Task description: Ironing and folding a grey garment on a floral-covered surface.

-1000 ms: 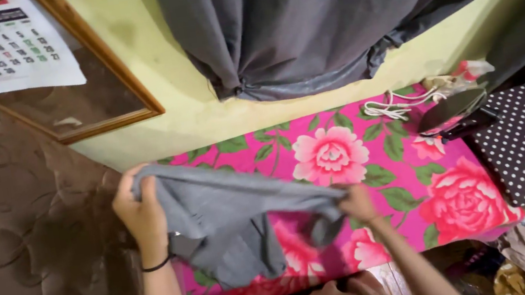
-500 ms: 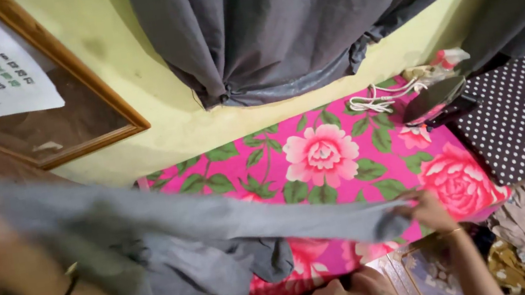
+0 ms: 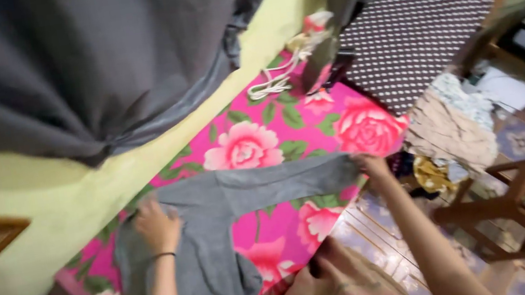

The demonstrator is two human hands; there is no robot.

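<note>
Grey garment (image 3: 221,244), soft and limp, lower centre: left hand (image 3: 158,227) pressing flat on it, right hand (image 3: 371,166) pinching the sleeve end; grip edges.

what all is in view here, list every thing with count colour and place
garment: one, grey, spread on the floral cloth
floral cloth: one, pink with green leaves, along the wall
curtain: one, dark grey, hanging above
dotted cloth: one, dark with white dots, upper right
cord: one, white, at the floral cloth's far end
clothes pile: one, beige and mixed, right
stool: one, wooden, lower right
left hand: pressing on the garment
right hand: holding the sleeve end
</note>
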